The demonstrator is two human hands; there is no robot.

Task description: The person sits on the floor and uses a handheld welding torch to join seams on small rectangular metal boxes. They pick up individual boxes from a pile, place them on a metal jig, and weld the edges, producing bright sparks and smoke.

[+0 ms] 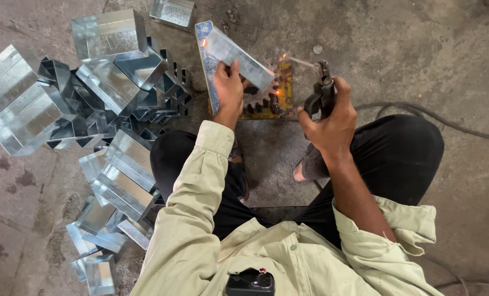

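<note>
Galvanised sheet metal, grey and shiny, is the material of almost everything here. The left hand [229,87] is closed on a folded sheet-metal box [234,53], with the fingers over its near edge and the thumb on the top face. This box lies tilted at about 12 o'clock from the person, and its lower end rests near a yellow plate with a dark toothed gear [265,100] on the concrete floor [420,49].

The right hand [332,121] is at about 1 o'clock, and it is wrapped firmly around a dark electrode holder [320,94]. A thin welding rod [302,62] goes from the holder toward 11 o'clock, to the far corner of the box. Small orange sparks [280,56] show there, just beside the box edge, and some more glow on the gear.

A black cable [420,112] runs on the floor toward 3 o'clock, behind the right knee. The person squats, wearing a pale work shirt and black trousers, and a bare foot [306,167] shows between the knees.

At 9 to 11 o'clock lies a big heap of similar metal boxes [107,71], some open and some stacked in a row. A second heap of boxes [118,186] is at 8 o'clock, close to the left knee. One single box [172,12] stands apart at the upper edge.
</note>
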